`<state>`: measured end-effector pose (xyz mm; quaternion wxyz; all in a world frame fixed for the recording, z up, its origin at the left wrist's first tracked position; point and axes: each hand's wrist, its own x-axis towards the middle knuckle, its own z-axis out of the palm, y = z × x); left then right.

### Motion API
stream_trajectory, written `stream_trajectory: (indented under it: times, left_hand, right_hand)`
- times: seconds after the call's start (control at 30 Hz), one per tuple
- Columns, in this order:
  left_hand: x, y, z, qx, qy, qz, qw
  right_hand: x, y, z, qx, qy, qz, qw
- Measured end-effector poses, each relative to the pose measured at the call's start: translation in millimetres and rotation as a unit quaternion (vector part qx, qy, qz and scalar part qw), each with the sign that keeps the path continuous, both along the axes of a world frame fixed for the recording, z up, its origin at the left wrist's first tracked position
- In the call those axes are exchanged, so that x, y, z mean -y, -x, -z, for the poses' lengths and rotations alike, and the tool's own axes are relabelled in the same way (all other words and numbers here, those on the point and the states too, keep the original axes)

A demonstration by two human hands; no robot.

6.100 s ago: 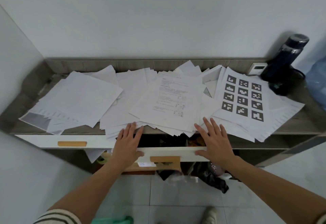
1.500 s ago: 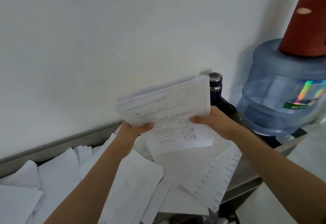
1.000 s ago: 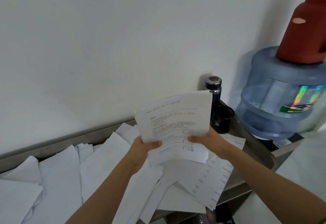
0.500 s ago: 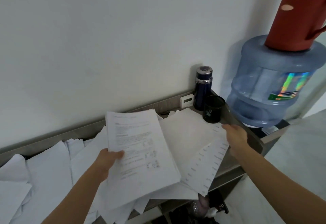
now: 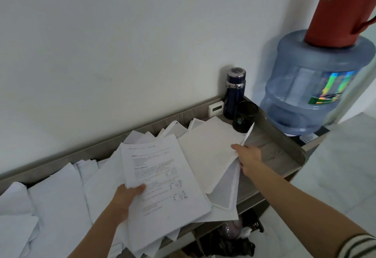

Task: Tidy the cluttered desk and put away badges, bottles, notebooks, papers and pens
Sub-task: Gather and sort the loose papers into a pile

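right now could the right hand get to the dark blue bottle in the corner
Probably not at once: the right hand grips loose sheets, and a black cup stands just before the bottle.

Illumination: dim, diffuse, cool in tone; no lamp in view. Shadows: soft, falling leftward from the dark flask (image 5: 234,93) and water jug (image 5: 313,87) onto the wall (image 5: 122,34). Glare: rainbow sheen on the jug's label. Distortion: wide-angle bending at the edges; slight blur on the papers (image 5: 50,207) at lower left; printed text unreadable.

Red flask (image 5: 337,13) atop water jug (image 5: 305,95) (blue); black cup (image 5: 249,115), clip (image 5: 239,121) perhaps inside.
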<state>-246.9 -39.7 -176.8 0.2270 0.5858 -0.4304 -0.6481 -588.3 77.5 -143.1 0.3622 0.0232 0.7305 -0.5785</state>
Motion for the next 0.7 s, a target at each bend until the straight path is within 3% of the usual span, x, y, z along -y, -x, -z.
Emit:
stream_trajectory:
  times: [0.27,0.4,0.43,0.47,0.53,0.6,0.7]
  left_hand:
    - [4.1,-7.5,2.7,-0.008,-0.007,0.017,1.0]
    - [9.6,-11.6,5.4,-0.021,-0.02,0.031,0.999]
    - [11.1,-12.4,6.3,-0.027,-0.023,0.036,0.999]
    - [12.3,-12.8,7.0,-0.032,-0.025,0.042,0.998]
    - [12.6,-13.3,7.6,-0.043,-0.022,0.051,0.998]
    - [11.3,-13.5,7.1,-0.052,-0.02,0.055,0.997]
    - [8.6,-13.6,5.5,-0.052,-0.021,0.061,0.997]
  right_hand:
    - [2.7,-20.6,8.6,-0.053,-0.024,0.068,0.996]
    - [-14.0,-16.4,5.3,-0.221,-0.07,0.04,0.972]
    - [-15.1,-16.8,0.4,-0.224,-0.063,0.04,0.972]
    - [-14.4,-19.2,-6.5,-0.184,-0.048,0.047,0.981]
    - [-9.3,-25.5,-16.9,0.002,0.003,0.071,0.997]
    - [-5.7,-31.4,-23.1,0.151,0.039,0.079,0.985]
    - [4.8,-41.9,-19.2,0.207,0.051,0.048,0.976]
